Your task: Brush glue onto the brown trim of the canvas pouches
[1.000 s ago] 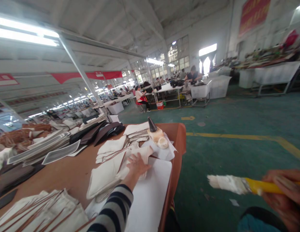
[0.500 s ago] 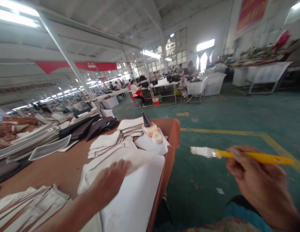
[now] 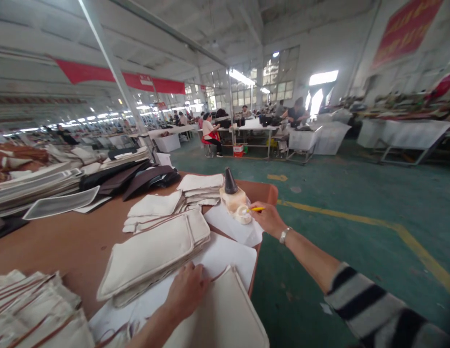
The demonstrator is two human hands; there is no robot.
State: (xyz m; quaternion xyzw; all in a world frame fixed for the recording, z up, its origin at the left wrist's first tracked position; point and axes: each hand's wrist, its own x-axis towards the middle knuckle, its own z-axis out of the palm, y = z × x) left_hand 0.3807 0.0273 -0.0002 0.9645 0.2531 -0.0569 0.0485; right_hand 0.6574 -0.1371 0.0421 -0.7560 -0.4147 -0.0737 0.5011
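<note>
My left hand (image 3: 186, 296) lies with fingers curled on a cream fabric panel (image 3: 225, 319) at the near edge of the brown table (image 3: 76, 246). My right hand (image 3: 268, 219) is stretched out to the table's far right corner, closed on a yellow-handled brush (image 3: 254, 210) whose head dips into a small white glue pot (image 3: 243, 214). Behind the pot stands a glue bottle with a black cone cap (image 3: 231, 192). A stack of cream panels with brown piping (image 3: 152, 253) lies between my hands.
More cream panels (image 3: 36, 309) are piled at the near left, and grey and dark pieces (image 3: 65, 186) at the far left. White paper sheets (image 3: 232, 227) cover the table's right side. Green floor with a yellow line (image 3: 355, 217) lies right. People sit at distant tables (image 3: 254, 128).
My right hand has carried the brush from out over the floor to the glue pot. My left hand has drawn one cream panel off the stack toward me.
</note>
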